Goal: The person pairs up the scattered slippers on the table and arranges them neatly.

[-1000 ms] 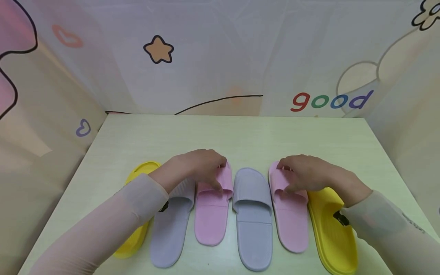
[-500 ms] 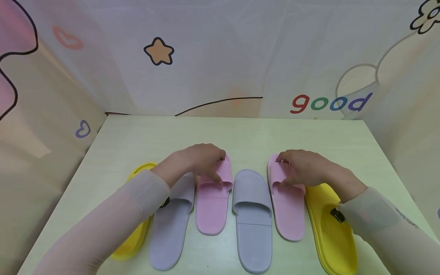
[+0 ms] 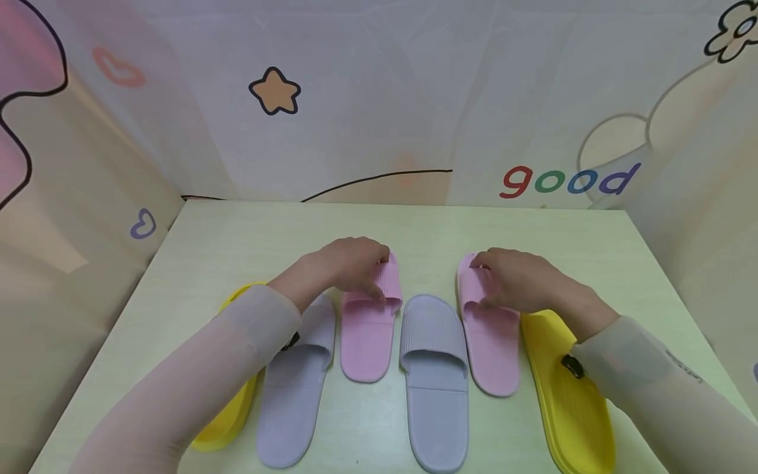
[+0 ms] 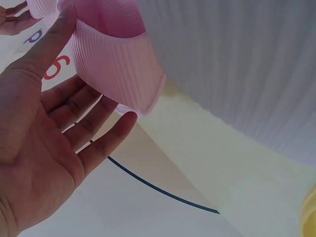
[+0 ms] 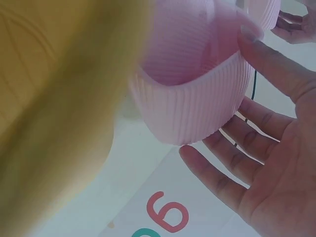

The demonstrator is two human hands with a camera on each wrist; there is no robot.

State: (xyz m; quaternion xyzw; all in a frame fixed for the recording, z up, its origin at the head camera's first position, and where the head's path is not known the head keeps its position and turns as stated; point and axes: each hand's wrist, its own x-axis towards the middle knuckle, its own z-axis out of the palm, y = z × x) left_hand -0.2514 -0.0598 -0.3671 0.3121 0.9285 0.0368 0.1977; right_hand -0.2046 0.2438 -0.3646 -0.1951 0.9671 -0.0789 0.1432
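Two pink slippers with ribbed straps lie in the row, soles down and toes toward the back. My left hand (image 3: 355, 266) grips the left pink slipper (image 3: 366, 352) by its strap, thumb at the strap's opening and fingers about the toe end. In the left wrist view that ribbed strap (image 4: 116, 61) sits between thumb and fingers. My right hand (image 3: 524, 280) holds the right pink slipper (image 3: 491, 359) the same way, its strap (image 5: 192, 111) between thumb and fingertips in the right wrist view. Both pink slippers stand farther back than their neighbours.
A grey slipper (image 3: 438, 421) lies between the pink ones, and another grey slipper (image 3: 290, 411) is left of them. Yellow slippers lie at the outer left (image 3: 225, 421) and outer right (image 3: 583, 421), partly under my arms. A printed cloth (image 3: 379, 118) hangs behind the table (image 3: 414, 230).
Both hands have slid the pink slippers away from me toward the back of the table, the right one also slightly left. The grey and yellow slippers have stayed in place.
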